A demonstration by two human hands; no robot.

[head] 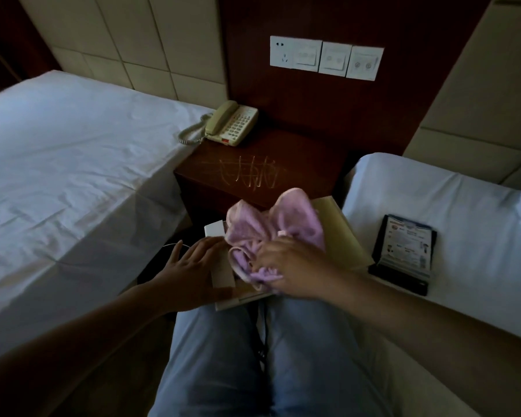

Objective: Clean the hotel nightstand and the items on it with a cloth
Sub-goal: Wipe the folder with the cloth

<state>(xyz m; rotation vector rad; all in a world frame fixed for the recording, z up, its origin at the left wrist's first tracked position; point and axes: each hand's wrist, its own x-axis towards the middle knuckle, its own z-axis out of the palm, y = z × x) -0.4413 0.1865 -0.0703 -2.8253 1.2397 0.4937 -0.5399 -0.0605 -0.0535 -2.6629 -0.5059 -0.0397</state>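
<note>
Dim hotel room, nightstand (253, 176) between two beds. Lilac cloth (271, 233) lay bunched on a flat folder (346, 236) across the person's lap, long axis running toward the nightstand. Right hand (292, 266) clenched the cloth; left hand (190, 266), fingers together, steadied the folder's edge. Risk: folder could slide off the knees under rubbing.

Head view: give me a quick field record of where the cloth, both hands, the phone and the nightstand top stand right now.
cloth: pink-lilac cloth, bunched, pressed on a flat tan and white item on the person's lap
right hand: right hand gripping the cloth
left hand: left hand flat on the item's white edge, steadying it
phone: telephone at the nightstand's back left corner, handset in its cradle
nightstand top: nightstand bears pale scribble marks near its front
right bed: black card holder lying on the sheet
</note>
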